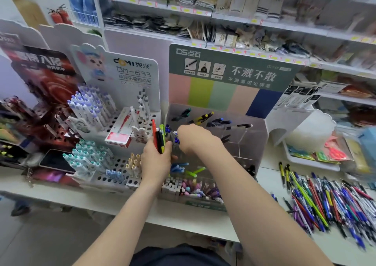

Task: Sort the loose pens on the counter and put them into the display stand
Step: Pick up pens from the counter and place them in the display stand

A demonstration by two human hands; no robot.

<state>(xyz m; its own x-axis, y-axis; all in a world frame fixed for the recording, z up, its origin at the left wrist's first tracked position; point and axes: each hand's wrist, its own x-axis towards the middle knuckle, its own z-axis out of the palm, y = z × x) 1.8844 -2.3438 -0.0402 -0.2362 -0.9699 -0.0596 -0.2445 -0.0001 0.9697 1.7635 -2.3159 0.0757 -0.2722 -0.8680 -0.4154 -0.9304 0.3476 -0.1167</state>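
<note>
Shop surface (266,182) holds slanting loose pens (325,202); left hand (155,161) grips upright pens (159,138) before display stand (254,139); right hand (195,137) curls downward, grip hidden

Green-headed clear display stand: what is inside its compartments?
The stand's back row holds a dark green pen, yellow pens, blue pens and a black pen; lower down lie light green pens. The left hand, gripping a pen bundle, and right hand cover the middle compartments.
</note>
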